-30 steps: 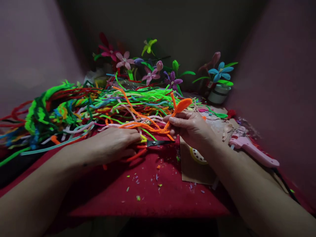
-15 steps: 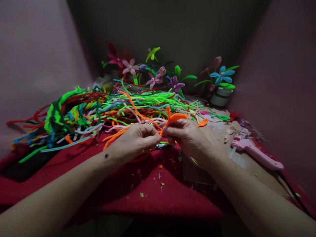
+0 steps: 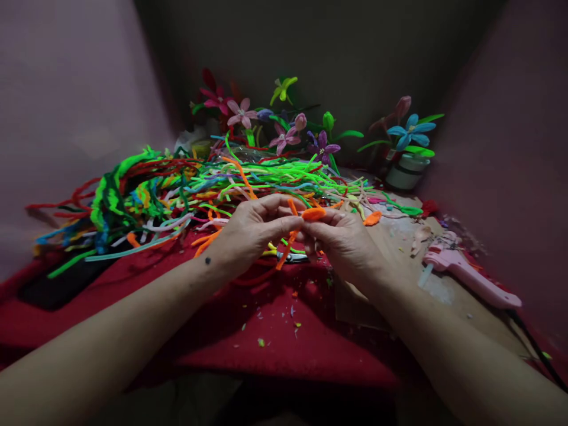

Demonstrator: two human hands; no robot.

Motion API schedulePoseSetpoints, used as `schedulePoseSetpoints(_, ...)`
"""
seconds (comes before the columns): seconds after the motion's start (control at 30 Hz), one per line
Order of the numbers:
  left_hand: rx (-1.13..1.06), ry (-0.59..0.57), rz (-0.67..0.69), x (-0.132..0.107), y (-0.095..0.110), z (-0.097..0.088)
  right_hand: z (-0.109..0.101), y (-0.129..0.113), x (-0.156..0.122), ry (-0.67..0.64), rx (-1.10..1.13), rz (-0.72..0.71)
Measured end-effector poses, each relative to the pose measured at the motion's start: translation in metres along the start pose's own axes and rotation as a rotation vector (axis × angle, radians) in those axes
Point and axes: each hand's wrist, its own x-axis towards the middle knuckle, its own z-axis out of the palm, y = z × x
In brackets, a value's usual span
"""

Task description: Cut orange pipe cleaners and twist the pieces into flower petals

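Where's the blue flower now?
In the head view, the blue flower is at the back right, just above the pale pot, farther back than the pink glue gun.

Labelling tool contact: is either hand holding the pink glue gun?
No: left hand and right hand both hold an orange fuzzy piece; the pink glue gun lies to the right.

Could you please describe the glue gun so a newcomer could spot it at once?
Start at the red cloth and find the brown cardboard on its right. On it, right of the right hand, lies the glue gun. Long, pink and solid, it stands apart from the small scraps beside it.
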Motion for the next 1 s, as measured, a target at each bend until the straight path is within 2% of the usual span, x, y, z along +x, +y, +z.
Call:
schedulePoseSetpoints(0.1, 0.083, 0.070, 0.007, -0.001, 0.001, 0.001, 0.002, 0.002, -0.001, -0.010, -0.041, -0.003)
schedulePoseSetpoints(0.2, 0.117, 0.104, -0.022, -0.004, 0.002, 0.003, 0.005, 0.001, -0.002, 0.037, -0.087, -0.011)
schedulePoseSetpoints(0.3, 0.109, 0.133, -0.039, -0.008, 0.002, 0.009, 0.007, 0.002, -0.002, 0.088, -0.022, 0.001)
schedulePoseSetpoints(0.43, 0.173, 0.191, 0.111, -0.012, -0.003, 0.016, 0.007, 0.000, -0.002, 0.089, 0.084, 0.106)
schedulePoseSetpoints(0.5, 0.236, 0.218, 0.182, -0.012, -0.004, 0.016, 0.007, -0.001, -0.003, 0.090, 0.074, 0.102)
schedulePoseSetpoints(0.57, 0.205, 0.186, 0.142, -0.010, -0.004, 0.015, 0.006, -0.001, -0.003, 0.102, 0.060, 0.070)
schedulePoseSetpoints(0.67, 0.133, 0.091, -0.027, -0.007, -0.001, 0.013, 0.006, 0.000, -0.002, 0.117, 0.047, 0.016)
schedulePoseSetpoints(0.77, 0.128, 0.079, -0.101, -0.006, 0.000, 0.013, 0.005, 0.001, -0.002, 0.129, -0.039, -0.011)
schedulePoseSetpoints(0.87, 0.114, 0.092, -0.073, -0.006, -0.002, 0.013, 0.004, 0.000, -0.001, 0.126, -0.181, -0.013)
schedulePoseSetpoints(1.0, 0.152, 0.060, 0.054, -0.005, -0.008, 0.013, 0.003, -0.003, -0.001, 0.106, -0.275, 0.000)
